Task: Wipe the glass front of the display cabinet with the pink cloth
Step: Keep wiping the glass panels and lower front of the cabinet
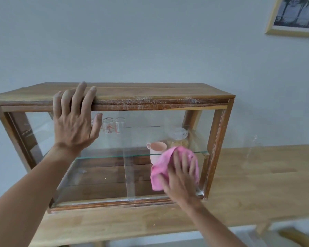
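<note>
Item 1, nearest: wooden table [239, 202], light top, carries the cabinet.
Item 2: right hand [181, 177], flat, fingers spread, pressing pink cloth [161, 166] onto glass front [100, 175], lower-right pane, near rt frame post.
Item 3: left hand [73, 122], open palm, fingers draped over top front edge of display cabinet [150, 93]; steadying, gripping nothing.
Item 4, inside: pink mug [156, 150] & jar on glass shelf, clear cups behind.
Item 5, far: framed picture [296, 15] on wall.
Handling note (judgement): keep palm flat, even pressure, overlapping strokes w/ cloth bunched under fingers; work into corners by frame; left hand braces so cabinet doesn't slide.
</note>
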Demonstrator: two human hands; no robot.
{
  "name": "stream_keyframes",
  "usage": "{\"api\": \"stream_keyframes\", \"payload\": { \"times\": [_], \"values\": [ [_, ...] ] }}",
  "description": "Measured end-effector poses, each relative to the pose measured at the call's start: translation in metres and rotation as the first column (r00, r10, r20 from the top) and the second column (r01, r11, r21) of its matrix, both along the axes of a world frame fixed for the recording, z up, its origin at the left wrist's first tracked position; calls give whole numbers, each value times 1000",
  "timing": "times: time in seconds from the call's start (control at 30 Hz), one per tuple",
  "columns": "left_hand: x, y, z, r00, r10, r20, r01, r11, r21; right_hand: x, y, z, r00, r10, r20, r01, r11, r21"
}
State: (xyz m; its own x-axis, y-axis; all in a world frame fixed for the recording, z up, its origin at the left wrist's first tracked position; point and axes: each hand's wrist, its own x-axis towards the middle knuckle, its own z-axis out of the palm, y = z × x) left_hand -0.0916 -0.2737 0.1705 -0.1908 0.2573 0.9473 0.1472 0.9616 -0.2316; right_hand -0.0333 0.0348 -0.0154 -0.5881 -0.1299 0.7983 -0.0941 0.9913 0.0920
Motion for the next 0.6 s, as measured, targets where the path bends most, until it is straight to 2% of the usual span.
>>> {"api": "stream_keyframes", "payload": {
  "times": [0.1, 0.17, 0.23, 0.3, 0.37, 0.47, 0.53, 0.6],
  "values": [
    [-1, -1, 1, 1000, -15, -7, 15, 1000, -10, -20, 3, 70, 984, -104, -143, 67, 969, -240],
    [-1, -2, 0, 1000, -10, -15, 10, 1000, -13, -26, 6, 99, 973, -122, -196, 62, 956, -287],
    [-3, -2, -1, 1000, -12, -17, 12, 1000, -12, -24, 10, 96, 976, -101, -191, 43, 958, -285],
    [-4, -2, -2, 1000, -11, -23, 10, 1000, -12, -16, 12, 66, 989, -107, -103, 67, 941, -333],
    [-5, -2, -2, 1000, -4, -29, 3, 1000, -11, 0, 13, 18, 992, -115, 54, 127, 899, -419],
    [-5, -3, -1, 1000, 8, -19, -8, 1000, -15, 27, 6, -55, 948, -153, 280, 271, 850, -452],
    [-5, -3, -1, 1000, 14, -3, -14, 1000, -9, 35, -13, -77, 893, -189, 408, 394, 765, -509],
    [-4, -2, -2, 1000, 15, 3, -15, 1000, -9, 30, -43, -74, 854, -141, 501, 463, 646, -608]
  ]
}}
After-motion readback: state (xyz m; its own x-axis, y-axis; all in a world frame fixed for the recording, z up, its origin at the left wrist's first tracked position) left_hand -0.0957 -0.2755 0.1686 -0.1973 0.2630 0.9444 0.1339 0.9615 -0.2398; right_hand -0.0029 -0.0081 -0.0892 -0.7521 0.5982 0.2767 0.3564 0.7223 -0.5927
